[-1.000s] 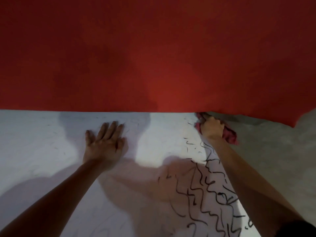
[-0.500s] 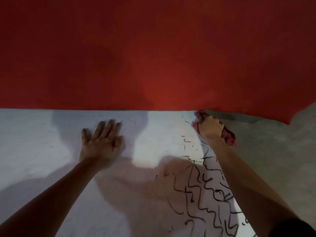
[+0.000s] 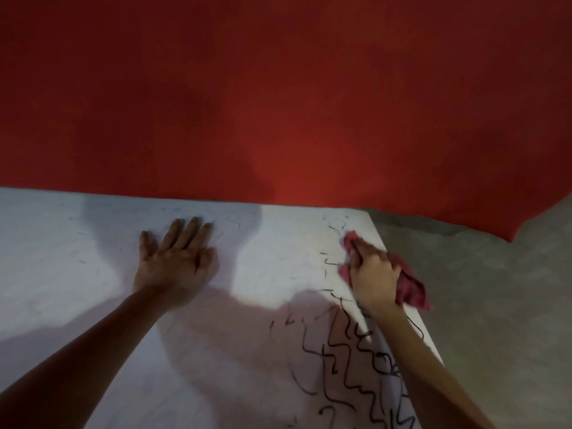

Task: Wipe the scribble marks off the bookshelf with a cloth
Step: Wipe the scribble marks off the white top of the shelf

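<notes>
Near the bookshelf [image 3: 93, 274] right edge, right hand [image 3: 376, 274] clutches bunched red cloth [image 3: 413, 287], pressing it onto scribble marks [image 3: 346, 360]. Left hand [image 3: 176, 261] splayed flat, likely bracing; heavy marks remain nearer.

I see shelf [image 3: 77, 274] filling lower left, far edge meeting backdrop [image 3: 278, 103] behind. Floor [image 3: 495, 320] right of shelf, past its right edge. Left hand [image 3: 176, 264] flat on shelf, left of centre, near far edge. Right hand [image 3: 374, 277] at shelf's right edge, gripping cloth [image 3: 411, 289]; cloth touching shelf, part overhanging edge toward floor. Scribbles [image 3: 343, 357] on shelf before right hand, beside right forearm; few strays behind cloth
</notes>
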